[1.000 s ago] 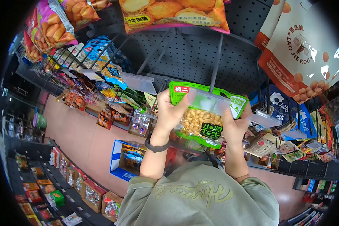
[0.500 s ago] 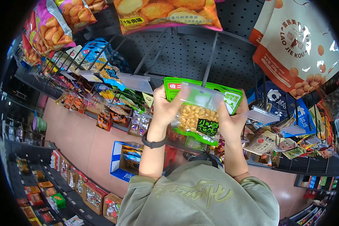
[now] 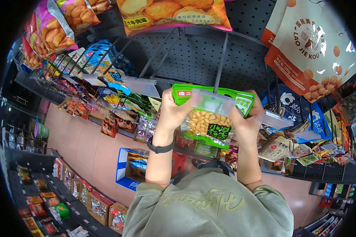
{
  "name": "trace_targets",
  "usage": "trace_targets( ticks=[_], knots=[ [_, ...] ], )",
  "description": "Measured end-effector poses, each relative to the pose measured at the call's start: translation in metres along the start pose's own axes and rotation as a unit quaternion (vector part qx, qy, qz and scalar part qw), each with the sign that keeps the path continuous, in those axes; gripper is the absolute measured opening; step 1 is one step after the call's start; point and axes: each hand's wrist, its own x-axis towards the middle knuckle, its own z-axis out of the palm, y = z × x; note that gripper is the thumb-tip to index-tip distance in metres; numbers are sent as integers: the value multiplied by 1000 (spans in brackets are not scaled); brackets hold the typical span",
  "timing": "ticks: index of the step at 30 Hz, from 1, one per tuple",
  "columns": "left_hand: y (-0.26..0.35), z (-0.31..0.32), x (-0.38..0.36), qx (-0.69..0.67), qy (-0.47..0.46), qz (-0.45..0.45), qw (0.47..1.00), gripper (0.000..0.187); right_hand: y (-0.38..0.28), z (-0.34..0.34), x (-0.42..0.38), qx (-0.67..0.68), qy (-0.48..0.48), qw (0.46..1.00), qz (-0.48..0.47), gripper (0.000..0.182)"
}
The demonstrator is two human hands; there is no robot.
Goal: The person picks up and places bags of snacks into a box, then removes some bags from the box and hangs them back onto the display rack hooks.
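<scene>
A green snack bag [image 3: 207, 124] with a clear window full of yellow nuts hangs at a metal peg [image 3: 221, 63], upright, with more green bag edges stacked behind its top. My left hand [image 3: 176, 108] grips its upper left corner, thumb in front. The upper right corner is pinched by my right hand [image 3: 244, 116]. A clear plastic label holder [image 3: 213, 101] at the peg's end covers the upper part of the bag. A dark band circles my left wrist.
Large snack bags hang overhead, one orange [image 3: 178, 15] and one white and red [image 3: 312, 43]. Blue bags [image 3: 298, 110] hang at right, other packets [image 3: 106, 59] at left. A blue-edged box [image 3: 132, 168] and a low shelf [image 3: 83, 217] stand lower left.
Both hands remain on the bag. The bag's lower edge has risen slightly, and more green edges show behind its top.
</scene>
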Motion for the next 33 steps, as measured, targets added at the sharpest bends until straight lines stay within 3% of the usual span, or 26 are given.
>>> trace_targets(
  ticks=[12,18,21,22,23,24,25,27,32,33],
  knots=[
    [-2,1,-1,28,10,21,999,7,5,-3,-2,-24,4,1000,-17,18],
    [-5,-11,-18,74,-3,-57,996,8,27,-5,-16,24,-12,999,42,16],
    [-8,-34,-48,146,36,-94,984,8,37,9,-32,19,-52,995,80,16],
    [-3,-41,-59,173,52,-101,978,8,45,7,-39,-7,-101,989,107,14],
    [9,-47,-73,154,76,-188,967,8,51,8,-42,-59,-165,981,85,13],
    [14,-56,-84,177,74,-169,967,9,56,12,-43,-108,-230,965,61,12],
    [16,-66,-97,201,73,-152,965,10,59,16,-44,-138,-297,938,116,12],
    [15,-96,-132,268,65,-129,953,13,66,37,-50,-137,-383,909,89,13],
    [38,-141,-199,345,113,-182,914,14,86,112,-89,-199,-550,810,-39,15],
    [38,-150,-213,366,143,-203,897,13,97,124,-101,-206,-567,797,-19,13]
  ],
)
